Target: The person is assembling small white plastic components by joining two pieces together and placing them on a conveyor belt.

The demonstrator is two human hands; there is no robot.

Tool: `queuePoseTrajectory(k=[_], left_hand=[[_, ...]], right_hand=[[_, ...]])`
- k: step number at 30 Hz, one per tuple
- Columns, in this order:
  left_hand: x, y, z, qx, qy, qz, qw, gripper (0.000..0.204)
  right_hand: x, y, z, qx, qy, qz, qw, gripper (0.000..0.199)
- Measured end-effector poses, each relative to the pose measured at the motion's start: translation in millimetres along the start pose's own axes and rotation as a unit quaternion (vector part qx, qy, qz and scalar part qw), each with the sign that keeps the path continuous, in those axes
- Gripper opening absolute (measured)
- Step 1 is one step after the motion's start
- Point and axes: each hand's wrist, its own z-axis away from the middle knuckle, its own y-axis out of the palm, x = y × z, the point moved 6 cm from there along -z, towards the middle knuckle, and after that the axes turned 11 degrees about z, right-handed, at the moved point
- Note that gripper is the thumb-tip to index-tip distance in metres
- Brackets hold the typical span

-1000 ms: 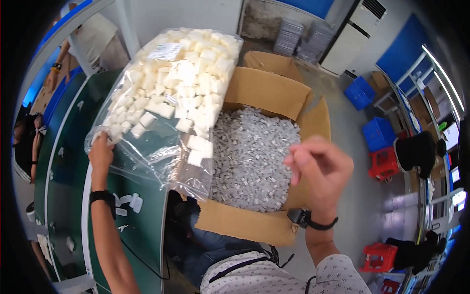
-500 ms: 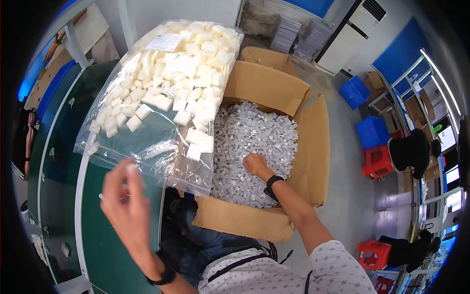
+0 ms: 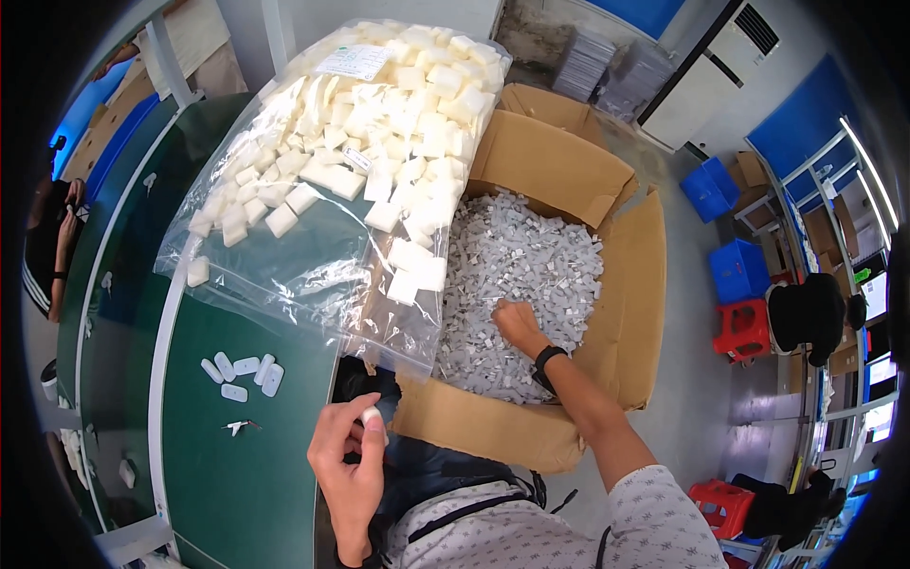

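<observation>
**Left hand (image 3: 349, 465) and right hand (image 3: 518, 324): status and surroundings**

The left hand grips a small white piece (image 3: 371, 414) between thumb and fingertips, at the right edge of the green surface (image 3: 237, 493). The right hand is lowered into the open carton (image 3: 626, 313), fingers curled among grey-white parts (image 3: 474, 351); whether it grasps one cannot be told. The carton stands beside the surface's right edge. Six white oblong pieces (image 3: 246, 366) lie loosely grouped midway between the surface's left and right edges. A small white item with a red tip (image 3: 237, 429) lies just nearer the person. A clear bag (image 3: 303, 296) of cream blocks (image 3: 332, 177) covers the far part of the surface, overhanging its right edge toward the carton. Blue bins (image 3: 741, 270) and red stools (image 3: 742, 330) stand farther right.
</observation>
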Motion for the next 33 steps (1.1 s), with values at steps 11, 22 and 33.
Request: queuePoseTrajectory(k=[11, 22, 33], left_hand=[[30, 1, -3, 0.066, -0.193, 0.461, 0.864, 0.038], [-36, 28, -4, 0.066, 0.036, 0.089, 0.993, 0.021], [-19, 13, 4, 0.047, 0.058, 0.13, 0.989, 0.018]], right_hand=[[-11, -154, -10, 0.049, 0.217, -0.645, 0.732, 0.02], [109, -334, 41, -0.029, -0.013, -0.665, 0.746, 0.014], [131, -349, 41, -0.102, -0.083, -0.624, 0.77, 0.026]])
